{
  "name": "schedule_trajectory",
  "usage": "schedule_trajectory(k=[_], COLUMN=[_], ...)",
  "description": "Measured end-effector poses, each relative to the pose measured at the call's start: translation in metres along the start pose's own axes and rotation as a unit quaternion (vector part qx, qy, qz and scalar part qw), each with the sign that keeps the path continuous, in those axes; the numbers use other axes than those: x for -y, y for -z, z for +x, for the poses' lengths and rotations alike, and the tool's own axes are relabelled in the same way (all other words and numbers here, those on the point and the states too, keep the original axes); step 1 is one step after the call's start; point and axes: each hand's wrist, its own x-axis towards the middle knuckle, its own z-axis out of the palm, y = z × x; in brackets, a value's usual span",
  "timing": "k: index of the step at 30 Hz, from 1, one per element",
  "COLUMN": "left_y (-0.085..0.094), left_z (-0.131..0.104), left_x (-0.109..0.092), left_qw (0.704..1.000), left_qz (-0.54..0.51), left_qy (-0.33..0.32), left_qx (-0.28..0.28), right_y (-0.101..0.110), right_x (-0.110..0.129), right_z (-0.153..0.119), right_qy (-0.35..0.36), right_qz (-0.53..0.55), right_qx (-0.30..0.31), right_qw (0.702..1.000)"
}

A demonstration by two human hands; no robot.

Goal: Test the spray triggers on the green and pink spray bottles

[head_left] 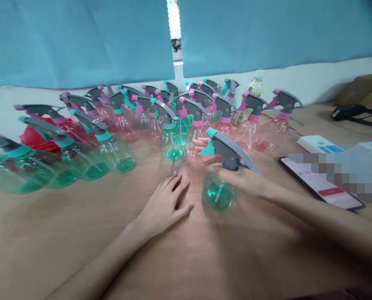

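Observation:
My right hand (245, 181) is around the neck of a green spray bottle (220, 196) with a grey head and teal nozzle. Its thumb crosses in front of the neck, hiding the collar, and other fingers show past the far side. I cannot tell whether this bottle touches the table. My left hand (163, 204) lies open on the table, palm down, fingers apart and holding nothing. Just beyond its fingertips stands another green spray bottle (172, 146). A pink spray bottle (196, 139) stands beside that one, near the fingers of my right hand.
More green spray bottles (117, 154) line the left side, with pink ones (268, 133) and others behind. A red crumpled bag (42, 135) lies among them. On the right are a phone (317, 179), a white box (321, 144) and a black cabled object (351, 111). Blue cloth hangs behind.

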Motion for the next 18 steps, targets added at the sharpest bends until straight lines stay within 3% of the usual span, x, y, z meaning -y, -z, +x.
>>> schedule_trajectory(k=[18], left_y=[-0.0009], left_z=[0.0009], left_x=[-0.0007], left_qw=[1.0], left_qz=[0.01], left_qy=[-0.011], left_qx=[-0.007], right_y=[-0.0007], right_x=[0.0038], right_z=[0.0044], right_qy=[0.025], right_qz=[0.0], right_qx=[0.015], right_qw=[1.0])
